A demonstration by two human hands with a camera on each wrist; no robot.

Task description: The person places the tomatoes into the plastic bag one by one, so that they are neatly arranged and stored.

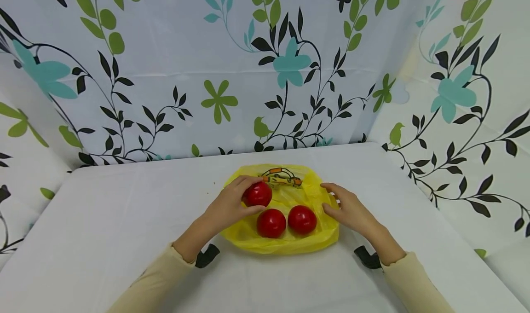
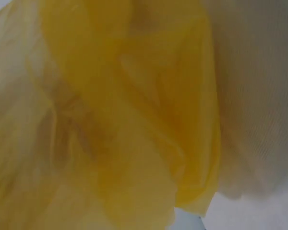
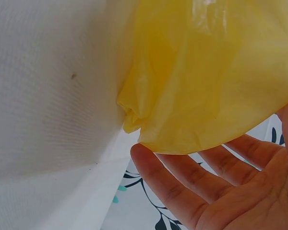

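Note:
A yellow plastic bag (image 1: 248,244) lies spread on the white table, carrying three shiny red round fruits. My left hand (image 1: 233,200) holds the upper left fruit (image 1: 259,194), with fingers behind it and the thumb in front. The other two fruits, one in the front middle (image 1: 271,223) and one to its right (image 1: 302,219), sit side by side. At the bag's right edge is my right hand (image 1: 351,210), fingers spread and rather straight. In the right wrist view its fingertips (image 3: 145,152) are right at the bag's edge. Yellow plastic (image 2: 125,120) hides the left hand in the left wrist view.
Orange and black print (image 1: 283,177) marks the bag's far part. The white table (image 1: 124,211) extends to both sides. Behind it and at the sides hangs a white cloth with a leaf and flower pattern (image 1: 219,101). Black straps (image 1: 207,256) show below the wrists.

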